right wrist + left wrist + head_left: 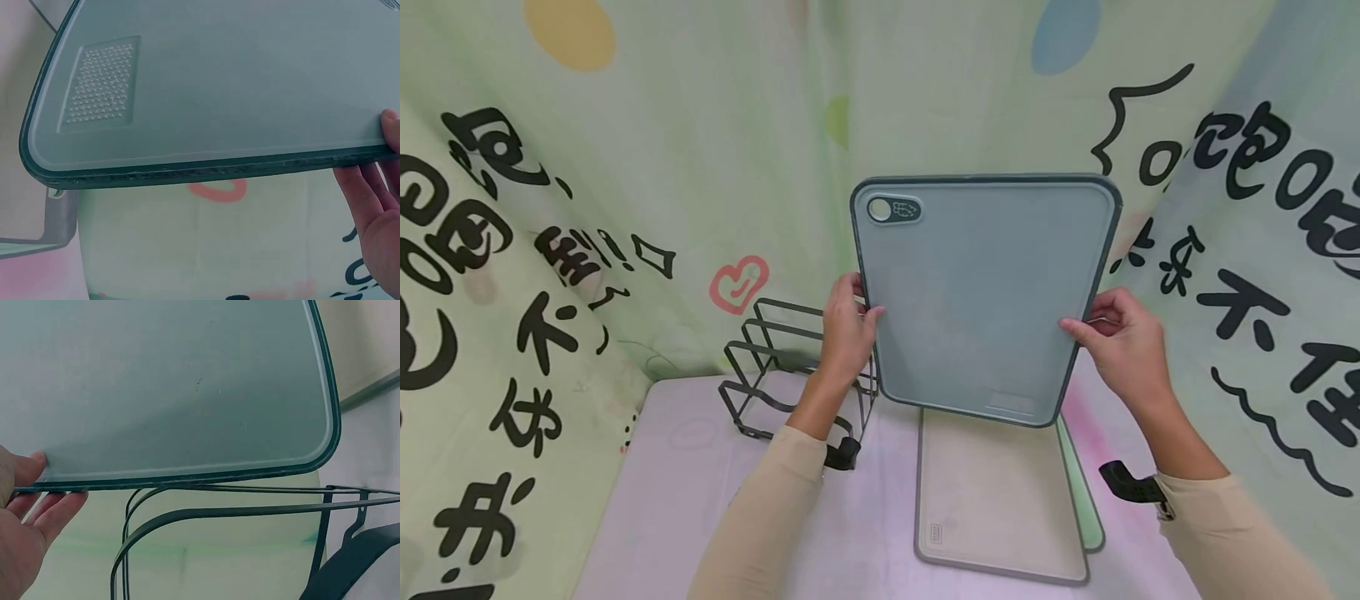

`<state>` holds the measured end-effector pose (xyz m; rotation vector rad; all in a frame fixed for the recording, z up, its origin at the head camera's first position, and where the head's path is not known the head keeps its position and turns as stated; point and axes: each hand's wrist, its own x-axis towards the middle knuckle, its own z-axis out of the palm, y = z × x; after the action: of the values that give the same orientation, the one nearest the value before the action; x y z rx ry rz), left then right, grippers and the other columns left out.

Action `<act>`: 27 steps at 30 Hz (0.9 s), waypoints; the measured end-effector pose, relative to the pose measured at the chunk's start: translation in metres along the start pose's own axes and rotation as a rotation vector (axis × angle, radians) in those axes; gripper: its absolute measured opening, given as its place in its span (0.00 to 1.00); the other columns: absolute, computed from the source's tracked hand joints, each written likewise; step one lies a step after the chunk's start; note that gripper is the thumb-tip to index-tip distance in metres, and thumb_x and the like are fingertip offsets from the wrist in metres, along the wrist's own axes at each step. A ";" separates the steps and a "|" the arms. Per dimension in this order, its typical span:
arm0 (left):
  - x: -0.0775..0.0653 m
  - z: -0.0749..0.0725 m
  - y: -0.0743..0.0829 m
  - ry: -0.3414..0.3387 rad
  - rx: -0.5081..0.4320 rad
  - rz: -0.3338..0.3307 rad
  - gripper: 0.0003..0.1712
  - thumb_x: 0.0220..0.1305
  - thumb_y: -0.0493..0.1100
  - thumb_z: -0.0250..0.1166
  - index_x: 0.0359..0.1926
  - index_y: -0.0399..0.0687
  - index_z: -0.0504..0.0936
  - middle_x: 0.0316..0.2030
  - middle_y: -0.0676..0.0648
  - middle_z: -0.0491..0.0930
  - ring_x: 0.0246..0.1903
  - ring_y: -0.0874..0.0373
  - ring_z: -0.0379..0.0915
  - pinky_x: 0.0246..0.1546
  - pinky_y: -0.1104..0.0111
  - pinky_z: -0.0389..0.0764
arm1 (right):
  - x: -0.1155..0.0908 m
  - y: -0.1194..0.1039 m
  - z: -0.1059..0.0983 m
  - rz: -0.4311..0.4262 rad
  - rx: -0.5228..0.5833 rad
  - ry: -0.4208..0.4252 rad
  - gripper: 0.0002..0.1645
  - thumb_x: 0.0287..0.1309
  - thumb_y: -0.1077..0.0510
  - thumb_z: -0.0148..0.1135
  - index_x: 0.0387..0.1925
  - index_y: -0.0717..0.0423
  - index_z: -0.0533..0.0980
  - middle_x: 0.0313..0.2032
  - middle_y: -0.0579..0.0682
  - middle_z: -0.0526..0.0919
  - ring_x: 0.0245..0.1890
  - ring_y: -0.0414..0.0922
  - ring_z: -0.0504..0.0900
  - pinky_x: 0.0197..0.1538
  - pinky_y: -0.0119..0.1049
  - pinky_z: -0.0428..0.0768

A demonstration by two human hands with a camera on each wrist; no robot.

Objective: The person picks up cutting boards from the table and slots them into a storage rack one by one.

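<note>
Left hand [850, 333] and right hand [1126, 346] grip blue-grey cutting board [985, 296] by opposite edges, aloft, partly hiding beige board [996, 500] on worktop [685, 492]. Step seems two-handed lifting; next move likely calls for even support, clear of black wire rack [250, 512].

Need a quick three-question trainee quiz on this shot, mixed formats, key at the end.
1. True or false: only one hand grips the blue-grey board.
2. In the head view, where is the dark wire rack? A) on the person's right; B) on the person's left; C) hung overhead.
3. Fill in: the beige board partly covers a ____ board.

Key
1. False: the left hand and the right hand each pinch an edge of it.
2. B.
3. Green: the green board shows along the beige one's right side.
</note>
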<state>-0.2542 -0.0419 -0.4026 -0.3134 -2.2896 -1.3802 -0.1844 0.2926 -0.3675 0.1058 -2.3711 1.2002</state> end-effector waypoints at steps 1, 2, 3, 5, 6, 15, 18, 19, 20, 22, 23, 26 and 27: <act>0.000 -0.001 0.000 0.002 0.004 -0.001 0.27 0.63 0.28 0.70 0.61 0.33 0.71 0.49 0.36 0.76 0.40 0.46 0.78 0.40 0.59 0.86 | 0.000 0.000 0.001 0.000 0.003 0.004 0.20 0.58 0.66 0.74 0.48 0.69 0.75 0.32 0.20 0.78 0.31 0.20 0.79 0.39 0.12 0.77; 0.001 -0.001 0.000 0.004 0.009 -0.001 0.27 0.64 0.28 0.70 0.61 0.33 0.71 0.50 0.36 0.76 0.40 0.46 0.78 0.41 0.58 0.86 | -0.001 0.000 0.002 0.000 0.006 0.006 0.20 0.58 0.65 0.74 0.48 0.69 0.75 0.32 0.20 0.78 0.31 0.20 0.80 0.39 0.13 0.77; 0.001 -0.002 0.000 0.007 0.014 -0.001 0.27 0.64 0.28 0.70 0.61 0.33 0.71 0.50 0.36 0.76 0.41 0.46 0.78 0.41 0.58 0.85 | -0.001 0.000 0.004 0.000 0.009 0.010 0.20 0.58 0.65 0.75 0.48 0.69 0.75 0.31 0.20 0.78 0.31 0.21 0.80 0.39 0.13 0.77; 0.003 -0.003 0.000 0.009 0.027 -0.002 0.27 0.64 0.29 0.70 0.61 0.33 0.71 0.50 0.36 0.76 0.41 0.46 0.78 0.42 0.58 0.85 | -0.001 -0.001 0.006 0.000 0.015 0.015 0.20 0.58 0.65 0.75 0.48 0.68 0.75 0.31 0.20 0.78 0.31 0.21 0.80 0.39 0.13 0.77; 0.003 -0.004 -0.001 0.010 0.032 -0.003 0.27 0.64 0.29 0.70 0.62 0.33 0.71 0.50 0.36 0.76 0.41 0.46 0.78 0.42 0.58 0.85 | -0.002 -0.002 0.008 0.000 0.016 0.017 0.20 0.58 0.64 0.75 0.48 0.68 0.75 0.32 0.20 0.78 0.31 0.22 0.80 0.40 0.13 0.77; 0.008 -0.013 -0.005 0.007 0.052 -0.012 0.27 0.65 0.29 0.69 0.62 0.33 0.70 0.52 0.37 0.75 0.44 0.45 0.80 0.45 0.58 0.85 | -0.006 -0.005 0.022 0.004 0.032 0.034 0.20 0.59 0.62 0.74 0.48 0.67 0.76 0.33 0.24 0.79 0.32 0.24 0.80 0.41 0.14 0.77; 0.008 -0.017 -0.006 0.010 0.060 -0.017 0.27 0.65 0.29 0.69 0.63 0.34 0.70 0.53 0.36 0.75 0.44 0.44 0.80 0.46 0.58 0.85 | -0.007 -0.006 0.027 0.016 0.039 0.026 0.20 0.61 0.60 0.74 0.48 0.66 0.76 0.35 0.32 0.82 0.33 0.25 0.81 0.42 0.14 0.78; 0.009 -0.018 -0.007 0.011 0.063 -0.017 0.27 0.66 0.29 0.69 0.63 0.33 0.70 0.53 0.36 0.75 0.45 0.44 0.80 0.47 0.57 0.85 | -0.007 -0.006 0.029 0.019 0.039 0.025 0.20 0.61 0.60 0.74 0.48 0.66 0.76 0.36 0.36 0.83 0.33 0.25 0.81 0.42 0.14 0.78; 0.009 -0.019 -0.008 0.012 0.067 -0.019 0.28 0.66 0.29 0.68 0.64 0.34 0.70 0.53 0.36 0.75 0.45 0.44 0.79 0.47 0.57 0.85 | -0.007 -0.007 0.031 0.021 0.038 0.023 0.20 0.61 0.59 0.73 0.48 0.66 0.76 0.37 0.41 0.85 0.33 0.25 0.81 0.42 0.14 0.78; 0.010 -0.021 -0.009 0.015 0.073 -0.020 0.27 0.66 0.29 0.68 0.64 0.34 0.69 0.54 0.36 0.75 0.45 0.44 0.79 0.48 0.57 0.85 | -0.007 -0.007 0.035 0.022 0.035 0.020 0.20 0.61 0.59 0.73 0.48 0.66 0.75 0.39 0.51 0.87 0.33 0.24 0.80 0.42 0.14 0.78; 0.010 -0.023 -0.010 0.015 0.076 -0.022 0.28 0.66 0.29 0.68 0.64 0.34 0.69 0.54 0.36 0.75 0.45 0.44 0.79 0.48 0.57 0.85 | -0.007 -0.007 0.038 0.019 0.035 0.021 0.19 0.62 0.59 0.73 0.47 0.66 0.75 0.40 0.56 0.87 0.33 0.24 0.80 0.42 0.14 0.78; 0.012 -0.026 -0.013 0.018 0.084 -0.025 0.27 0.67 0.29 0.67 0.64 0.34 0.69 0.55 0.36 0.74 0.46 0.44 0.79 0.48 0.57 0.85 | -0.007 -0.007 0.045 0.015 0.036 0.020 0.19 0.62 0.59 0.73 0.47 0.65 0.75 0.41 0.62 0.87 0.33 0.24 0.80 0.42 0.14 0.78; 0.012 -0.028 -0.014 0.020 0.086 -0.025 0.27 0.67 0.29 0.67 0.64 0.34 0.69 0.54 0.36 0.74 0.46 0.44 0.79 0.48 0.56 0.85 | -0.007 -0.007 0.048 0.013 0.040 0.020 0.19 0.61 0.60 0.73 0.47 0.66 0.75 0.42 0.62 0.87 0.33 0.24 0.80 0.42 0.14 0.78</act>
<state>-0.2635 -0.0736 -0.3969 -0.2431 -2.3367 -1.2863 -0.1941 0.2504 -0.3895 0.0911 -2.3346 1.2495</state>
